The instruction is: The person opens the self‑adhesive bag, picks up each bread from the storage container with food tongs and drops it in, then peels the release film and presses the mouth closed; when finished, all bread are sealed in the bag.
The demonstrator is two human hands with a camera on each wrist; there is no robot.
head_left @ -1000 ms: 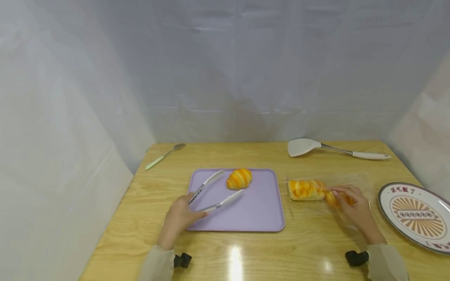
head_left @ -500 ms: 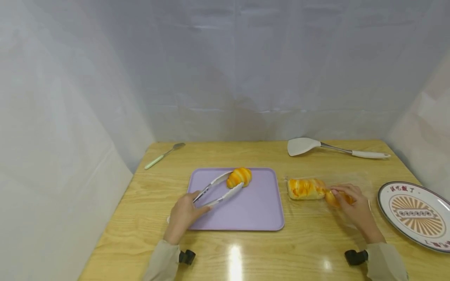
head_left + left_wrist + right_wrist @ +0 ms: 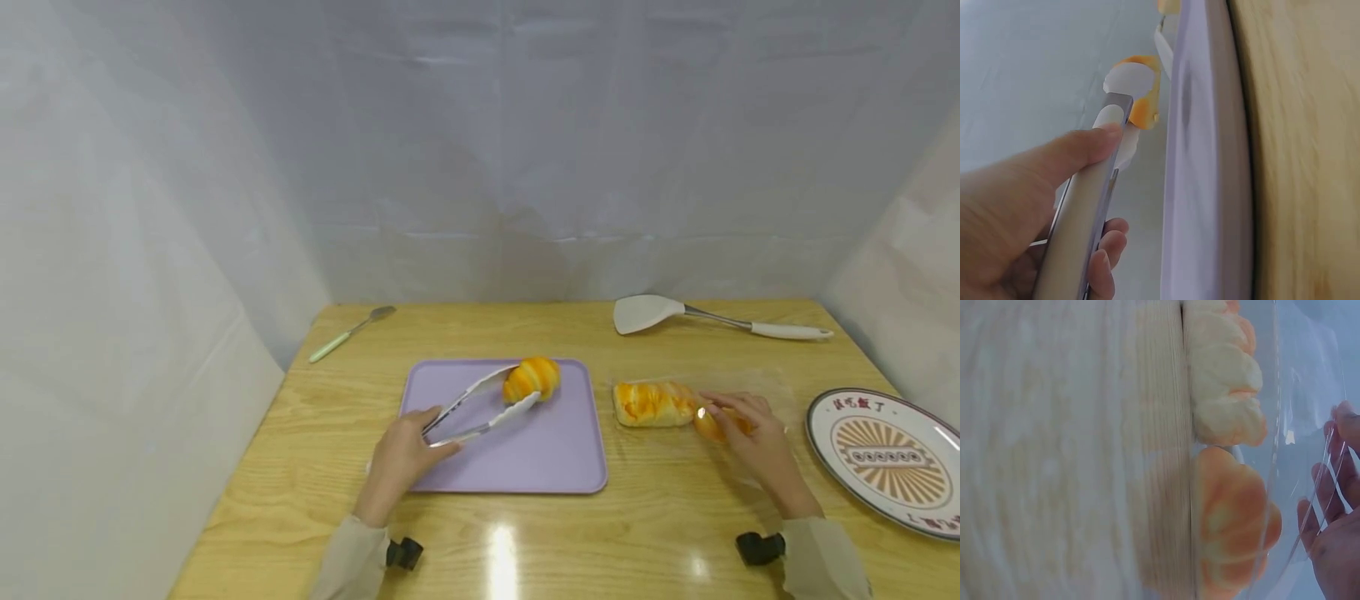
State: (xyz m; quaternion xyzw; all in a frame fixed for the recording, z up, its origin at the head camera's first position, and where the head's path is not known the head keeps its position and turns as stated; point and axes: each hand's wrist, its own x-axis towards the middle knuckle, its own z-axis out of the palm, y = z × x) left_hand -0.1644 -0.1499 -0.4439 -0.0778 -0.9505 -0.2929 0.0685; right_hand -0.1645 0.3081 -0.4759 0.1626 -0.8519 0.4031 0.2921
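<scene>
My left hand (image 3: 401, 458) grips a pair of metal tongs (image 3: 1075, 231) with pale tips, thumb on one arm and fingers on the other. The tongs' tips lie on either side of a striped croissant (image 3: 536, 379) on the lilac tray (image 3: 517, 471). At the right, my right hand (image 3: 756, 442) pinches the edge of a clear plastic bag (image 3: 1307, 375) between thumb and fingers. Within or under that film lie a long braided bread (image 3: 651, 404) and a rounder orange-brown bun (image 3: 1232, 519); the head view shows the bun partly hidden by my fingers.
A white spatula (image 3: 647, 314) lies along the back right of the wooden table (image 3: 450, 550). At the back left is a small green-handled spoon-like utensil (image 3: 330, 346). A large patterned plate (image 3: 892, 458) sits at the right edge.
My left hand and the tongs have moved right and closed in around the croissant. The croissant has shifted right on the tray. My right hand has hardly moved.
</scene>
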